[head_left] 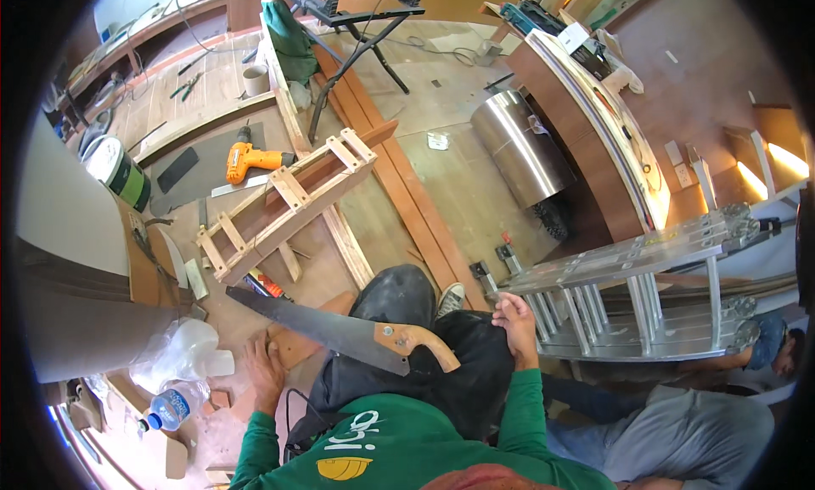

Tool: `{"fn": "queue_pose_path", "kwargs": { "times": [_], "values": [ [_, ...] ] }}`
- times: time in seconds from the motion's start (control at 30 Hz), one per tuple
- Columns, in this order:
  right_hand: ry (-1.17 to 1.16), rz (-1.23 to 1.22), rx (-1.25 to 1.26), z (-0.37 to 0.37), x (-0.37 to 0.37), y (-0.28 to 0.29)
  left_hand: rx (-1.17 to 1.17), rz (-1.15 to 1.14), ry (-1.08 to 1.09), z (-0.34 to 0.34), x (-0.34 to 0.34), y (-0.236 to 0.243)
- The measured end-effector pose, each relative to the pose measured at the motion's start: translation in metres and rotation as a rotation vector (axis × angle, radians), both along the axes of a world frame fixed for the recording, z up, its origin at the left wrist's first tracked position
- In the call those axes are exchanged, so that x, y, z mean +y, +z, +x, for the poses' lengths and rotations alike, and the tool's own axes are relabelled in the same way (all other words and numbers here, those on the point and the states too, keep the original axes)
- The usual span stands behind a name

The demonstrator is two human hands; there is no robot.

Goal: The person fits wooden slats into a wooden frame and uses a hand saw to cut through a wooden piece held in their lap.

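A handsaw [340, 333] with a dark blade and a wooden handle lies across my lap. My left hand [264, 369] rests low beside it, fingers stretched out against a brown wooden board [293, 344]; it does not grip the saw. Above my right knee, my right hand [516, 322] is raised with its fingers curled and pinched together. Whatever it may hold is too small to name. Beyond the saw blade stands a narrow wooden frame [289, 206] with short crosspieces. An orange cordless drill [250, 161] lies behind that frame.
An aluminium folding ladder [628, 286] lies to the right, near a crouching person [679, 431]. Long brown boards [416, 201] run across the floor. A metal cylinder [522, 146] stands farther back. Plastic bottles [177, 405] and a bucket [115, 172] are on the left.
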State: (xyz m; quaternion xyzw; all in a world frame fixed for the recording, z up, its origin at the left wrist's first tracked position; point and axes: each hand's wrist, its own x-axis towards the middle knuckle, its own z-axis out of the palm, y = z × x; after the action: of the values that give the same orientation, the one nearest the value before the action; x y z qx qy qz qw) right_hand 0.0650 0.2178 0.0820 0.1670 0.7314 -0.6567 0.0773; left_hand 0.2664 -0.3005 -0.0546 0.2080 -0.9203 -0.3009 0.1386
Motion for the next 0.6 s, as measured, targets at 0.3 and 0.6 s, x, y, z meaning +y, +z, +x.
{"fn": "queue_pose_path", "kwargs": {
  "times": [0.3,0.6],
  "values": [
    [-0.037,-0.223,-0.066,-0.026,-0.014,0.005,-0.108,0.016,0.037,-0.001,0.000,0.000],
    [0.006,-0.197,-0.144,-0.055,-0.045,0.001,-0.242,0.074,0.019,0.001,-0.007,0.000]
  ]
}}
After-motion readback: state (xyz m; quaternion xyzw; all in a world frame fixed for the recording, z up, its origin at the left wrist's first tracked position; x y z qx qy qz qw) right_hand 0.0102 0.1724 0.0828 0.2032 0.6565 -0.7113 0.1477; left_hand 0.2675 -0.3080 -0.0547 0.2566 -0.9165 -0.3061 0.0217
